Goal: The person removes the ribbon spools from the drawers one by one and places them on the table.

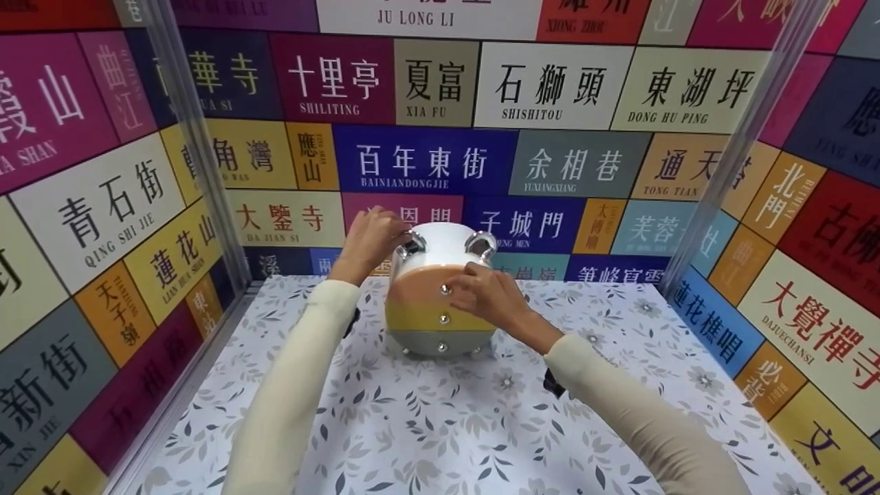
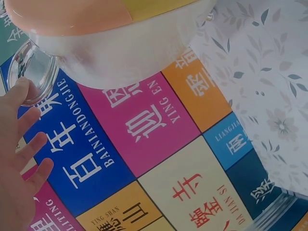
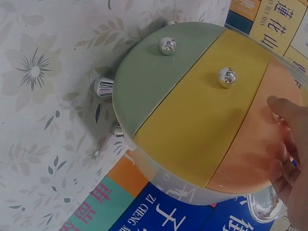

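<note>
The round-faced cabinet [image 1: 440,316] stands at 12 o'clock on the flower-patterned table [image 1: 426,419], near the far edge, with the sign-covered wall [image 1: 423,161] close behind. The table spreads out bare towards 6 o'clock, between the two pale sleeves [image 1: 282,392], and there is space at 3 and 9 o'clock as well. At 10 and 2 o'clock, clear corner strips [image 1: 206,151] run up where the walls meet.

From where I stand, the left hand [image 1: 373,240] comes in high at the cabinet's 11 o'clock, bent over the left silver ring [image 1: 421,240]. One digit lies on the ring's rim and three fingers spread loosely below; I cannot tell whether it pinches the ring. The right hand [image 1: 489,295] reaches in from 4 o'clock, thumb and finger pinching the top knob [image 1: 445,289] on the orange band [image 1: 416,283]. The middle knob [image 1: 444,319] and bottom knob [image 1: 443,347] sit free in line towards 6 o'clock, and the right silver ring [image 1: 481,236] is untouched at 1.

In the right wrist view the thumb and fingers cover most of the top knob. The left wrist view cuts off the left hand at 9 o'clock and the cabinet at 12.
</note>
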### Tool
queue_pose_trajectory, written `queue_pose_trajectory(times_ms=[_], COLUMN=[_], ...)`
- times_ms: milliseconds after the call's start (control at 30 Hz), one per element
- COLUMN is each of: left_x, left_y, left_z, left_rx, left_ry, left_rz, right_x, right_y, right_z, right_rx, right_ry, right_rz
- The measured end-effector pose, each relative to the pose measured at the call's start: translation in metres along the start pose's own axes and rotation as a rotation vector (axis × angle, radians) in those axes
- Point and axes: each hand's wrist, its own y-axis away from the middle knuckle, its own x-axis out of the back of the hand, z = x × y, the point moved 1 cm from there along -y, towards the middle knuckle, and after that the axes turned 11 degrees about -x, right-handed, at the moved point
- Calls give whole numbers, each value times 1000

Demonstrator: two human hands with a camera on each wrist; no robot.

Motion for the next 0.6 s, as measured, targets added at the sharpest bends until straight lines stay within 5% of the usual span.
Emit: queue_pose_trajectory(times_ms=[400,600], left_x=[-2,-5], left_y=[1,1], left_z=[0,-2], left_rx=[7,-8], left_ry=[26,40], left_rz=[32,61], right_x=[-10,-9], right_y=[-5,-6], right_z=[0,-1], right_rx=[29,35], right_ry=[34,46], right_rz=[135,125])
